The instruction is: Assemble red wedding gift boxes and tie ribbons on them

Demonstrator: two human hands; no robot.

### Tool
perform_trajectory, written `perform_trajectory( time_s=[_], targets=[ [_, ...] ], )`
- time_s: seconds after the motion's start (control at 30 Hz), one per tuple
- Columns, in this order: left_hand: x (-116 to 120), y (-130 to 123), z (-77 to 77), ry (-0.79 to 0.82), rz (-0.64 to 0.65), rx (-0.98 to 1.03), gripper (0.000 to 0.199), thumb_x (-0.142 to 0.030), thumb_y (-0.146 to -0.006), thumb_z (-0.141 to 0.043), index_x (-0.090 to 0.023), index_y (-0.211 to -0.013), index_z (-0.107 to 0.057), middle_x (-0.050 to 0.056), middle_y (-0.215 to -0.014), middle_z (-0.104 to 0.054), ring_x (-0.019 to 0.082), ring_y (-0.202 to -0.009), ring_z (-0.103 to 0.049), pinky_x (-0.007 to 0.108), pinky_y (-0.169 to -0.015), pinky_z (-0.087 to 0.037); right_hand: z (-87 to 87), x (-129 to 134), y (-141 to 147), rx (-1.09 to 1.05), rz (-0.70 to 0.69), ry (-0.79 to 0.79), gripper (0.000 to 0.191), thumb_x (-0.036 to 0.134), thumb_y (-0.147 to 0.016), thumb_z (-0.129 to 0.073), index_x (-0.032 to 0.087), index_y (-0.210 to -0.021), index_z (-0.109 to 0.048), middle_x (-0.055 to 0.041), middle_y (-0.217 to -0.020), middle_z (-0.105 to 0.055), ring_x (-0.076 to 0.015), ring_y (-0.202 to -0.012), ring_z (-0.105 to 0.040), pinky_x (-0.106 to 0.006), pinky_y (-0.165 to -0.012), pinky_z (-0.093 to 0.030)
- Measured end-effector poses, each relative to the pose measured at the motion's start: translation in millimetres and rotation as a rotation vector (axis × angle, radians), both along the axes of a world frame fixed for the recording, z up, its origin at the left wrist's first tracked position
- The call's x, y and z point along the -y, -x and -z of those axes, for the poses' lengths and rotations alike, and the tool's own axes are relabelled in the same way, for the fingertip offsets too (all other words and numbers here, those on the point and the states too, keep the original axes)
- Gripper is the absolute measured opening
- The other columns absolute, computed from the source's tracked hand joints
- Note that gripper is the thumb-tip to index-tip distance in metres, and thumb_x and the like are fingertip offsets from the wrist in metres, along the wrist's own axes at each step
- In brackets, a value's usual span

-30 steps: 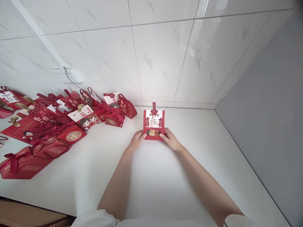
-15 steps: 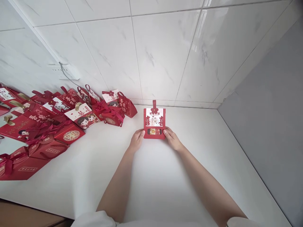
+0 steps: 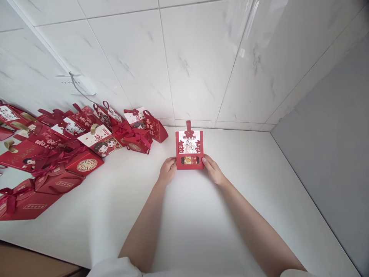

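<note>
Red card forms the gift box (image 3: 196, 166) standing on the white countertop (image 3: 190, 215), near the foot of the marbled tile wall (image 3: 196, 69). Taking the box as the dial's centre, a flower-trimmed ribbon loop (image 3: 189, 132) rises at twelve, above a white label (image 3: 189, 143) printed with a couple; the window (image 3: 190, 160) at six shows yellow and red contents. The left hand (image 3: 168, 171) sits at about eight, fingers together and curled beside the lower edge; the right hand (image 3: 212, 170) is at about four, its thumb along the opposite edge. The far fingertips are hidden, so I cannot tell whether either hand pinches. Ribboned red boxes (image 3: 60, 181) crowd nine o'clock, a socket panel (image 3: 83, 87) lies at ten, and brown cardboard (image 3: 31, 261) shows at eight.
</note>
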State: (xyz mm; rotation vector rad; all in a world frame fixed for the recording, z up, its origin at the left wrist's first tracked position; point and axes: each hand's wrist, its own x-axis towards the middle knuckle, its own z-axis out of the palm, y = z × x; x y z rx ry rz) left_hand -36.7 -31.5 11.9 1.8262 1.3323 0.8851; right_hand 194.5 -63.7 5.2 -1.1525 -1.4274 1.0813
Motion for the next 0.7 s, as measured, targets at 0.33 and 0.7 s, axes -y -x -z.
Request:
perform_trajectory(
  time_s=[0.33,0.7],
  targets=[
    [6.5,-4.8,-2.2,-0.039,-0.09,0.143,0.038,-0.037,-0.087,-0.055,-0.025,-0.122,-0.043,0.003,-0.098,-0.064,0.015,-0.08,-0.062,0.028,-0.071,-0.048,6.2,-3.4,-1.4,-0.052,0.21,0.085,0.041,0.059,-0.091,-0.043,0.023,-0.099,-0.061,-0.0074,-0.108,-0.07,-0.026,-0.099,-0.064,-0.042,-0.089,-0.05],
    [26.5,-35.9,0.0,-0.077,0.059,-0.03,0.017,-0.038,-0.085,-0.058,-0.023,-0.091,-0.052,-0.002,-0.073,-0.053,0.012,-0.064,-0.051,0.024,-0.059,-0.041,-1.0,8.0,17.9,0.229,0.303,-0.074,0.031,0.049,-0.092,-0.044,0.025,-0.11,-0.051,-0.0097,-0.119,-0.061,-0.0231,-0.097,-0.063,-0.036,-0.078,-0.051]
  ],
)
